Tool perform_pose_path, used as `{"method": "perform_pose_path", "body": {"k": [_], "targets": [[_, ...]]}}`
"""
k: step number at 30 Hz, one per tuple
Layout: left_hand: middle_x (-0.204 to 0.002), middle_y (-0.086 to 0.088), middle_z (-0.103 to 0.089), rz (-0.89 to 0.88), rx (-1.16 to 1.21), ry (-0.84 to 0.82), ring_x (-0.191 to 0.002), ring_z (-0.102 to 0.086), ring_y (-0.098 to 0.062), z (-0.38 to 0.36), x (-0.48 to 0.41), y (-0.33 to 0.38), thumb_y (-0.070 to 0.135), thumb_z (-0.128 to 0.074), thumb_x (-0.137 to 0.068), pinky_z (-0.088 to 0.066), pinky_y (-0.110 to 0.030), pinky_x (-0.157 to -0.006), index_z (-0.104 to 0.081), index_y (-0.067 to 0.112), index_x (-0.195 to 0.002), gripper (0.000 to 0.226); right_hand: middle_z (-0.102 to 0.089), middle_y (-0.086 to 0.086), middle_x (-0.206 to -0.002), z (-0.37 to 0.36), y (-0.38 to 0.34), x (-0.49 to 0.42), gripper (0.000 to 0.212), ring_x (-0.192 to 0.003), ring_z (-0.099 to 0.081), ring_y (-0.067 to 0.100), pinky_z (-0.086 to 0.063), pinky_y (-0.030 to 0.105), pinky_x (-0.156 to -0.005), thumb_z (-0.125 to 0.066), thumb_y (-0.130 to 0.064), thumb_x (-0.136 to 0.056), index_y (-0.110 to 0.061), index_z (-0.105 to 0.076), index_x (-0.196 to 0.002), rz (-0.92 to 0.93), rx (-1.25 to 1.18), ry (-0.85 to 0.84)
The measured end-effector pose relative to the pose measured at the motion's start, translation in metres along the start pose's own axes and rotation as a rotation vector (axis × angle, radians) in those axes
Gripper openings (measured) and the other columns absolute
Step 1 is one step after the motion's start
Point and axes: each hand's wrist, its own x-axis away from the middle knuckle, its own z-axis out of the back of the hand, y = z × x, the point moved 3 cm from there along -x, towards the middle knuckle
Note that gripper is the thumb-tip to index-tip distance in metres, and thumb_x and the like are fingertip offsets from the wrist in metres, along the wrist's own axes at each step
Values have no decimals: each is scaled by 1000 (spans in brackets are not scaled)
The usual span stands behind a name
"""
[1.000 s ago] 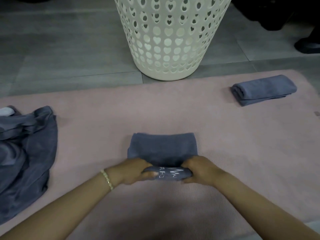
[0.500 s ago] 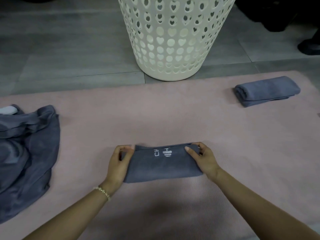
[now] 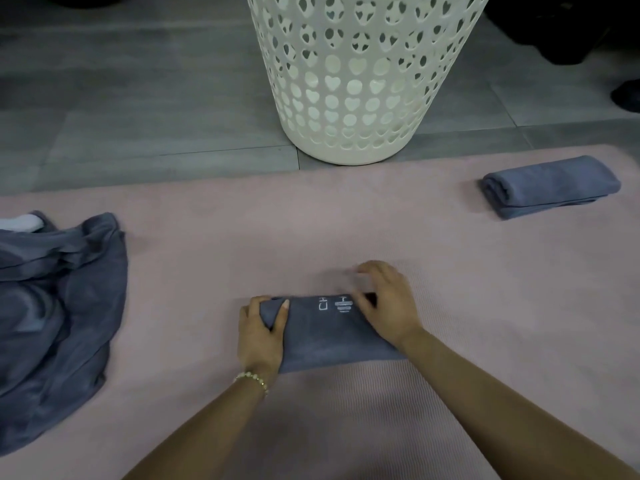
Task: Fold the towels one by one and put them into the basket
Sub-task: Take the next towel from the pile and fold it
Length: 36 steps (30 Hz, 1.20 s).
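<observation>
One mat (image 3: 485,306) carries all the work, and beyond its far edge the basket (image 3: 349,133) stands on the tiles, straight ahead of the person. Its rim is out of view, so the lift needs to go high before the drop. A loose heap (image 3: 59,306) of grey cloth lies at the left, not yet folded. The towel (image 3: 329,337) in hand lies near the middle of the mat as a flat, narrow bundle with white lettering on top. A far towel (image 3: 550,187), already folded, rests well apart at the right.

The left hand (image 3: 259,334) grips the towel's left end, thumb on top and fingers curled round it. The right hand (image 3: 388,303) lies over the right end with fingers reaching past the far edge; they are blurred, so I cannot tell whether it pinches or only presses. A bracelet (image 3: 252,377) sits on the left wrist.

To finish well, I judge both ends should be squared and pressed flat, then gripped through all layers, so the fold does not spring open on the way to the basket.
</observation>
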Motion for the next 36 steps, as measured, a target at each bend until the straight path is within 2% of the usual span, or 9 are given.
{"method": "perform_pose_path", "body": {"k": [3,9,14,18,21,23,26,29,36], "targets": [[-99,-1,-59,-8,15,9,-91,-58,-18,0,-2,-6,41,-62,-86,-48,-35,-87,-54,26,-99,21,-51,-4,-125,-25,-20,-13,65,-112,-49,16,-39,33,-100,-54,-65,-80,-23,-49,-128,4,19,-565],[-85,4,-65,31,38,16,-80,-61,-14,5,4,-2,37,-61,-88,-45,-25,-71,-54,26,-98,16,-58,-2,-109,-31,-22,-22,65,-98,-56,16,-47,33,-89,-70,-64,-69,-21,-54,-113,-150,16,-699],[-82,10,-64,115,161,15,-78,-61,-9,13,3,3,34,-66,-85,-44,-17,-66,-58,22,-91,16,-64,0,-116,-30,-25,-27,70,-104,-59,17,-47,34,-98,-71,-62,-69,-17,-59,-121,-288,-44,-912],[-96,0,-58,280,409,130,-91,-55,-16,14,3,11,33,-73,-81,-47,-28,-90,-51,11,-108,41,-68,-4,-107,-11,-22,-20,59,-97,-63,10,-50,22,-87,-77,-52,-70,-14,-65,-114,-389,-310,-800],[-118,-5,-53,300,537,204,-95,-54,-14,3,18,37,37,-78,-73,-45,-19,-85,-41,1,-123,72,-73,-5,-88,14,-15,-12,36,-76,-67,4,-50,13,-63,-77,-44,-74,-13,-72,-92,-558,-620,-523],[-124,-7,-58,205,574,71,-93,-60,-5,-14,31,66,29,-78,-75,-47,-8,-75,-42,2,-127,69,-75,-3,-87,30,-12,-8,30,-77,-70,8,-53,15,-63,-76,-39,-76,-12,-74,-88,-660,-820,-342],[-115,9,-59,108,551,-275,-90,-61,10,-43,48,112,17,-68,-84,-47,-6,-72,-45,29,-115,41,-75,7,-92,51,-10,-3,34,-87,-72,21,-58,24,-72,-73,-32,-80,-3,-72,-97,-747,-1070,-151],[-117,5,-63,81,517,-565,-99,-65,-1,-62,50,142,21,-69,-83,-54,-16,-80,-49,31,-117,41,-73,13,-98,70,-10,0,41,-93,-70,27,-57,32,-79,-69,-37,-83,-2,-70,-104,-774,-1262,-103],[-115,-3,-69,227,429,-876,-104,-67,-18,-88,39,184,43,-67,-78,-52,-34,-92,-54,15,-128,58,-71,13,-107,105,0,9,50,-98,-69,23,-58,28,-77,-62,-41,-81,-2,-66,-112,-721,-1503,-67]]}}
